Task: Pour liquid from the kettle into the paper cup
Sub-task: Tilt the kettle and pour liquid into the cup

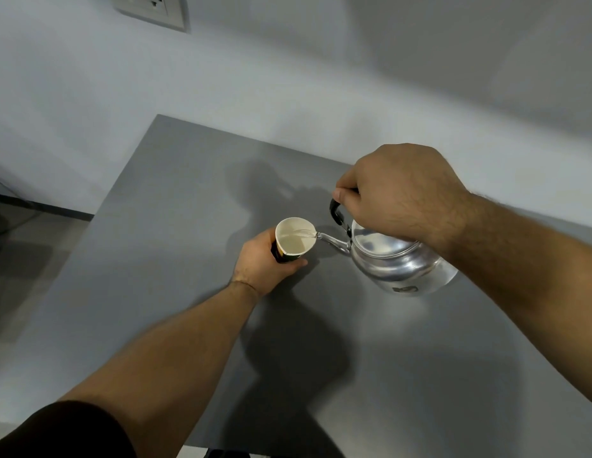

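Note:
A shiny metal kettle [400, 264] hangs tilted to the left above the grey table [175, 180]. My right hand [397, 190] grips its black handle from above. A thin clear stream runs from the spout tip into the paper cup [293, 238], which has a white inside, a dark outside and some liquid in it. My left hand [263, 262] wraps around the cup's side and holds it on the table, just left of the spout.
The table meets a pale wall behind, with a wall socket [149, 9] high at the upper left. The table's left edge drops to a lighter floor [26, 279]. A dark object [227, 453] peeks out at the near edge.

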The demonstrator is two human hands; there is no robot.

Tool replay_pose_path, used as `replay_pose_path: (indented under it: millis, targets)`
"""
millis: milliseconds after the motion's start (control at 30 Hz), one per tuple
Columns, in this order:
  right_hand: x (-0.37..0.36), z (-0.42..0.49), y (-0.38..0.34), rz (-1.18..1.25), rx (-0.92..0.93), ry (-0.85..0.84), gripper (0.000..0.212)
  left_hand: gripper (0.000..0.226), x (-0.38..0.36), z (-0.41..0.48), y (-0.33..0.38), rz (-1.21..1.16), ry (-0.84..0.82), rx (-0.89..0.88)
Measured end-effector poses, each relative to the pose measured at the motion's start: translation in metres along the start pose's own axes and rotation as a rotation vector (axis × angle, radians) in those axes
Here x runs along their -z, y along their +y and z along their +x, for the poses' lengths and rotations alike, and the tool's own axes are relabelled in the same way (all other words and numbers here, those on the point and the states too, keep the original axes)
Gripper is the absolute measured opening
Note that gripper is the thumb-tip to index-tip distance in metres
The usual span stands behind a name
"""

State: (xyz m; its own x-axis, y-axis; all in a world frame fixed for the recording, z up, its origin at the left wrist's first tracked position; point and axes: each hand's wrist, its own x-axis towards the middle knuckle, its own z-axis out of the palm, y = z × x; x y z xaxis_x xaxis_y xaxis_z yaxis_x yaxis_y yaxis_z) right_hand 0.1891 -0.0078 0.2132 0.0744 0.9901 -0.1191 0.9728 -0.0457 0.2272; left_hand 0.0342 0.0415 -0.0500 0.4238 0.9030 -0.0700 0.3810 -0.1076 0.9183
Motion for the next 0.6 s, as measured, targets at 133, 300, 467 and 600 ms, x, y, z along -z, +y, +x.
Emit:
replay_pose_path:
  millis: [133,300,467,600]
  targets:
    - [0.004,0.001,-0.003,-0.011,0.006,-0.02,0.039,0.058,-0.001,0.001,-0.001,0.029,0.014,-0.011]
    - [0.007,0.005,-0.005,-0.025,0.023,-0.023,0.04,0.058,-0.002,0.002,-0.002,0.039,0.015,-0.016]
    - [0.003,0.009,-0.005,-0.059,0.024,0.009,0.041,0.06,-0.002,0.003,-0.003,0.067,0.019,-0.038]
    - [-0.006,0.017,-0.007,-0.004,0.034,0.0,0.04,0.06,-0.002,0.002,-0.005,0.066,0.027,-0.056]
